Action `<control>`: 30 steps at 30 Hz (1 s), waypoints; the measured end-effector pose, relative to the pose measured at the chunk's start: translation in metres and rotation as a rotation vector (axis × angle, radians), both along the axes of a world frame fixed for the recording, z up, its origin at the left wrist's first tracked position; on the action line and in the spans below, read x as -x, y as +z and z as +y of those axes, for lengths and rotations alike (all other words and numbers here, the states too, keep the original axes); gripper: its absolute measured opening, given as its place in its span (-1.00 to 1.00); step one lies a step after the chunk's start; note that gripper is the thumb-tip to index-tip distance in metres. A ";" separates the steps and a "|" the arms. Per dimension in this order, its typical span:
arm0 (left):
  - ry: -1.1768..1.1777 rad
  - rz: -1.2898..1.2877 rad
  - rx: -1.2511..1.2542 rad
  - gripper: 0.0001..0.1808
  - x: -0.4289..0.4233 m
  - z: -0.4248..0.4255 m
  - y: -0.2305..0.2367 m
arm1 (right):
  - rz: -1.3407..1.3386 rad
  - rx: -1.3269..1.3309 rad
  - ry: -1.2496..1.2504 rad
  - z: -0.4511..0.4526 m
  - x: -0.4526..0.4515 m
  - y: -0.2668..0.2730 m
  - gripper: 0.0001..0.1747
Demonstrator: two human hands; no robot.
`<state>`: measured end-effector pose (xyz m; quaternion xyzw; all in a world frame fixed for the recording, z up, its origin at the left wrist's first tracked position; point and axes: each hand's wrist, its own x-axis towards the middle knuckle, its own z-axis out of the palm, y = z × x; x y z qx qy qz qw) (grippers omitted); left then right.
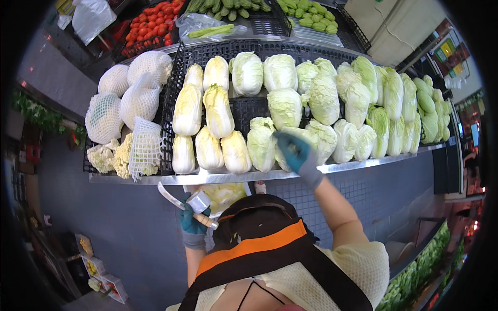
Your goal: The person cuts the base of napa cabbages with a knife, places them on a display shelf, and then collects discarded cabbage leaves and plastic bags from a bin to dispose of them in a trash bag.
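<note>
My left hand (193,222), in a teal and grey glove, grips a curved knife (171,196) by its wooden handle (204,220), along with a roll of silvery tape (199,201). It is just in front of the display's metal edge. My right hand (297,155), gloved alike, is blurred over the front row of napa cabbages. Its fingers are curled beside a pale green napa cabbage (262,144) and partly cover another cabbage (297,134). Whether it holds or touches one I cannot tell. Yellowish napa cabbages (219,110) lie to the left in a black crate (249,110).
Cauliflowers in white foam nets (103,116) lie at the left end of the display. Tomatoes (149,25) and green gourds (311,17) are in crates behind. A metal rail (136,179) runs along the front. Beneath it, a white container (249,189) holds pale leaves.
</note>
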<state>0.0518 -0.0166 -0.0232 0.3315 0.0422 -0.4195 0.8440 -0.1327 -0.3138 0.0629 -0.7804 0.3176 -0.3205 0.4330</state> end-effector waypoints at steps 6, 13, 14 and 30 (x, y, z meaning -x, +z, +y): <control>-0.296 -0.067 -0.145 -0.35 0.013 -0.020 0.005 | -0.115 -0.963 0.205 0.129 -0.017 -0.045 -0.23; -0.673 -0.091 -0.163 -0.40 0.043 -0.015 0.000 | 0.010 -0.805 0.170 0.197 0.006 -0.049 -0.10; -0.717 -0.108 -0.186 -0.39 0.045 -0.013 0.000 | 0.039 -0.761 0.169 0.200 0.012 -0.052 -0.13; -0.048 -0.058 -0.478 -0.56 0.087 0.147 0.003 | 0.181 -0.872 0.209 0.248 0.123 -0.095 -0.44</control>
